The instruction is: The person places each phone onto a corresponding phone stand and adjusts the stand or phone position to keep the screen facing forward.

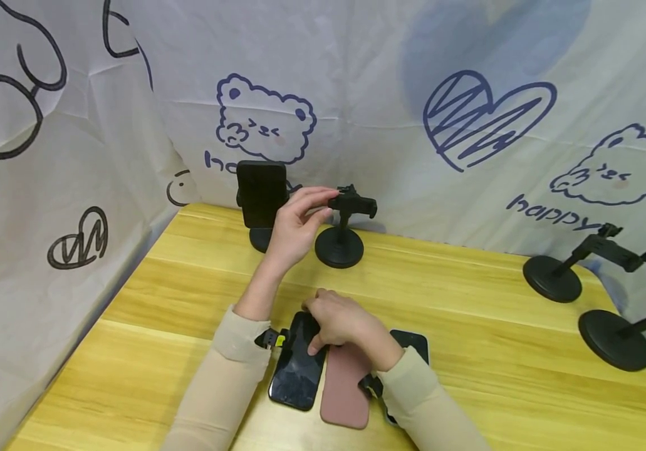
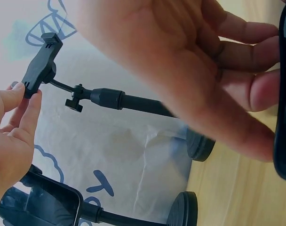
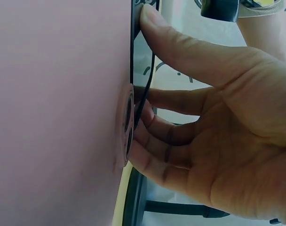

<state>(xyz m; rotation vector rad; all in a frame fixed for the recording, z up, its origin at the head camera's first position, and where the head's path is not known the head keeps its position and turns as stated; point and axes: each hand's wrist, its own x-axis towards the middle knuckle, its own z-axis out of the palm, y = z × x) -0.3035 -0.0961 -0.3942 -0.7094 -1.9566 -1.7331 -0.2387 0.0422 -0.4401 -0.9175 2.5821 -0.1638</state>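
Observation:
My left hand (image 1: 294, 232) reaches to the back of the table and pinches one end of the clamp (image 1: 356, 203) on a black phone stand. In the left wrist view its thumb and fingers sit on the lower end of that clamp (image 2: 42, 66). My right hand (image 1: 342, 322) grips the upper end of a black phone (image 1: 296, 376) lying screen up, thumb on the near side and fingers around the far edge. Beside it lies a pink phone (image 1: 345, 398), back up, its camera bump (image 3: 126, 125) close to my right fingers in the right wrist view.
A third phone (image 1: 411, 341) lies partly hidden under my right forearm. At the back left, another stand holds a dark phone (image 1: 263, 194) upright. Two more black stands, one base (image 1: 552, 279) behind the other base (image 1: 614, 340), stand at the right. A printed cloth (image 1: 368, 138) hangs behind the wooden table (image 1: 497, 300).

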